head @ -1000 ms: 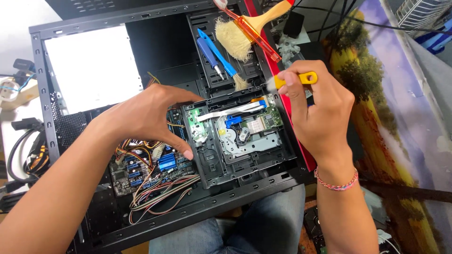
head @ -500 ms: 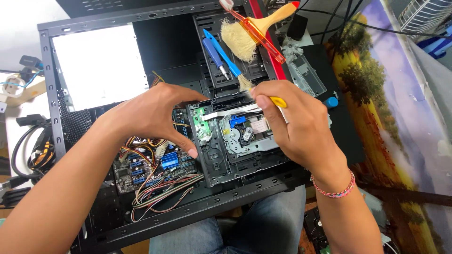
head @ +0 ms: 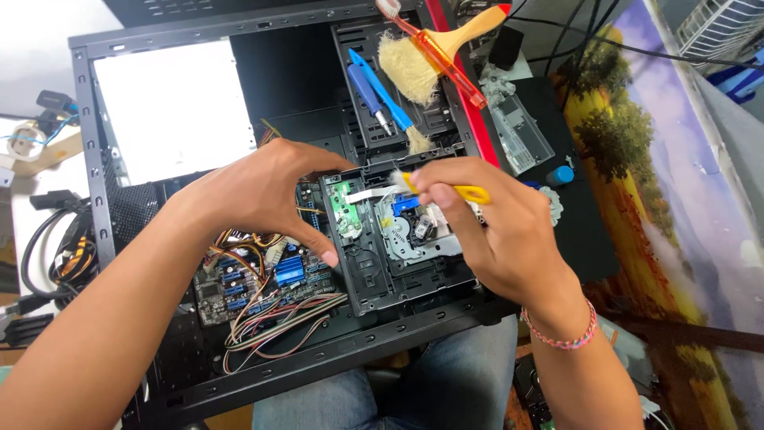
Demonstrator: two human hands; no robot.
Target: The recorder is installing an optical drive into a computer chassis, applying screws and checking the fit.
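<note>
Right hand (head: pixel 493 239), fingers clamped on the small yellow-handled brush (head: pixel 446 189), has swept leftward; bristles now over the opened drive (head: pixel 398 239). Left hand (head: pixel 263 199) braces the drive's left edge, fingers spread, holding nothing.

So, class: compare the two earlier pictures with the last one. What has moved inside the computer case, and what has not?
The right hand has slid its small yellow brush leftward across the open drive; the bristles, first at the drive's right edge, now lie over its upper middle. The left hand still steadies the drive's left side. The larger brushes and the blue tool lie where they were.
</note>
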